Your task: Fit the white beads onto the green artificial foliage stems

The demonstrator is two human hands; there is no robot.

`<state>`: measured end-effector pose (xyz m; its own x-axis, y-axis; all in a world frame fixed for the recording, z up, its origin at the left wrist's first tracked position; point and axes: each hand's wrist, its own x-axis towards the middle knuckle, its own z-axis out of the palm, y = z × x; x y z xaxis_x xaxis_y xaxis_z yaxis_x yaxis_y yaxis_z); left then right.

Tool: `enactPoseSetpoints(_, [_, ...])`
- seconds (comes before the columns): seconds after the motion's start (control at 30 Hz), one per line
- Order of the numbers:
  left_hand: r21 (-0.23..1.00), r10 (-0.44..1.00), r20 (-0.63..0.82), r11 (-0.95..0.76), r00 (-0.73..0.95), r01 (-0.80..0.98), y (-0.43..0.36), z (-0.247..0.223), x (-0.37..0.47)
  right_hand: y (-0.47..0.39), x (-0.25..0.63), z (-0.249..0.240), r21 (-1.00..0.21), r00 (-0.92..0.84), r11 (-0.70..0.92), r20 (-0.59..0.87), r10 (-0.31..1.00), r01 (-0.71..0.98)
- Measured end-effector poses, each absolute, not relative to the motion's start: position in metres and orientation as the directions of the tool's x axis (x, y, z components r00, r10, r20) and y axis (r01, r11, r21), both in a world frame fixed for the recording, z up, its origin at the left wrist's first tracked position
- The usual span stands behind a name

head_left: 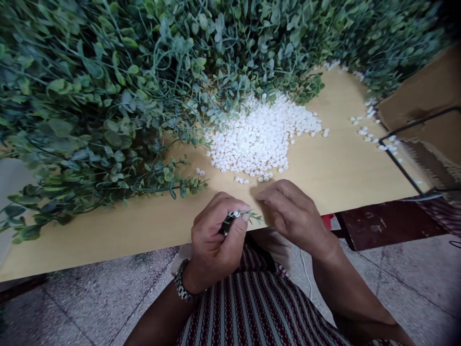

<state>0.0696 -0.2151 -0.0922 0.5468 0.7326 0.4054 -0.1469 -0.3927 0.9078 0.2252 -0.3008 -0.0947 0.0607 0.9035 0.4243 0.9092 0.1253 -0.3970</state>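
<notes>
My left hand (219, 240), with a watch at the wrist, pinches a small green sprig (255, 216) between thumb and forefinger. Small white pieces show on the sprig at the fingertips. To its right, my right hand (293, 214) is over the table's front edge with its fingers curled and pressed together; whatever its fingertips hold, if anything, is too small to make out. Just beyond both hands lies a pile of small white beads (252, 139) on the light wooden table (324, 178).
A large heap of green artificial foliage (144, 86) covers the back and left of the table. At the right stand a cardboard box (425, 105) and a black metal frame (403, 170), with loose white beads nearby. A dark red board (392, 223) is below the table's right edge.
</notes>
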Motion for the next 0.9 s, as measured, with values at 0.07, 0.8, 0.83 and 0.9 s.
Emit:
enactPoseSetpoints(0.07, [0.908,0.736,0.405,-0.393,0.543,-0.144,-0.216,-0.091,0.07,-0.303,0.226,-0.093,-0.272,0.012,0.097,0.374,0.928,0.957])
enactPoseSetpoints(0.8, [0.882,0.679,0.453,-0.437,0.578,-0.177,-0.219,-0.09,0.074,-0.3,0.208,-0.093,-0.954,0.361,0.18,0.085,0.929,-0.238])
enactPoseSetpoints(0.83, [0.876,0.675,0.463,-0.446,0.575,-0.182,-0.219,-0.089,0.075,-0.3,0.208,-0.093,-0.949,0.366,0.179,0.074,0.928,-0.261])
enactPoseSetpoints(0.9, [0.866,0.664,0.482,-0.46,0.571,-0.196,-0.22,-0.088,0.077,-0.299,0.207,-0.093,-0.938,0.373,0.181,0.061,0.926,-0.295])
